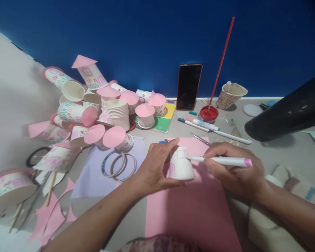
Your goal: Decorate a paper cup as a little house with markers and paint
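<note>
My left hand (157, 168) is wrapped round the left side of a white paper cup (182, 169), which stands upside down over the pink paper (189, 213). Purple outlines of a door and a square window are drawn on the cup. In my right hand (233, 168) is a white felt-tip pen (223, 160) with a pink-purple end, its tip touching the cup beside the window. Scissors (201, 138) lie just behind the cup, their handles hidden by my right hand.
Decorated cups with pink paper cones (115, 137) crowd the left side, around a stack of plain cups (117, 112). Two bangles (116, 167) lie on lilac paper (90, 182). At the back are a phone (189, 87), red paint (208, 114) with a brush, pens (204, 124) and a dark cylinder (286, 108).
</note>
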Motion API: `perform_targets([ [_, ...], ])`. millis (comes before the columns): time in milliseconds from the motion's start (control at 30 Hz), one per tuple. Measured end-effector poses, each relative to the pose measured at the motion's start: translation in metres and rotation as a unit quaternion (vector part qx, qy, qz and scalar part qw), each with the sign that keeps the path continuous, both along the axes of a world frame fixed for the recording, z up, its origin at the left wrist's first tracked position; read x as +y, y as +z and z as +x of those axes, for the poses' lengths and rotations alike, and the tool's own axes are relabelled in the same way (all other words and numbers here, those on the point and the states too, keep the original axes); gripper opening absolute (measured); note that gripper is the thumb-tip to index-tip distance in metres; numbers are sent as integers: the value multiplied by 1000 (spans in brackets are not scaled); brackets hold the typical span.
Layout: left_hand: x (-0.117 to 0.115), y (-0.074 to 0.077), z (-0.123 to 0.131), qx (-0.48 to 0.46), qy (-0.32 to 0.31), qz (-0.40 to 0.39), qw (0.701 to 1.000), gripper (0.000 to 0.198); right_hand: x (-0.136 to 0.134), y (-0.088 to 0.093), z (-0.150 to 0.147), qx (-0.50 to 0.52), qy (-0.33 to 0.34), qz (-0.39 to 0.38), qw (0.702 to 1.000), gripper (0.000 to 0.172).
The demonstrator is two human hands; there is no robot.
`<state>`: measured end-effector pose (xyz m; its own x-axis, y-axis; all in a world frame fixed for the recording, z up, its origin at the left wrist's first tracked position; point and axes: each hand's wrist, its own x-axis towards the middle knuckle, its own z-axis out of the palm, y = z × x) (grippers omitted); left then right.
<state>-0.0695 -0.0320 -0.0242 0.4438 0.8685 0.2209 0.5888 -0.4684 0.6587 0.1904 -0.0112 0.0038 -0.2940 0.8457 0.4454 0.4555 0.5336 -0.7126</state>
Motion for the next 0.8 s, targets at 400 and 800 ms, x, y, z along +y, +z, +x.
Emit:
perform_targets([
  [400,-2,1,1,0,-1,30,1000,117,2,8,-4,17,-36,-9,999,15],
  [800,-2,0,5,21,-13,47,999,120,3,14,-8,14,52,83,995,13],
])
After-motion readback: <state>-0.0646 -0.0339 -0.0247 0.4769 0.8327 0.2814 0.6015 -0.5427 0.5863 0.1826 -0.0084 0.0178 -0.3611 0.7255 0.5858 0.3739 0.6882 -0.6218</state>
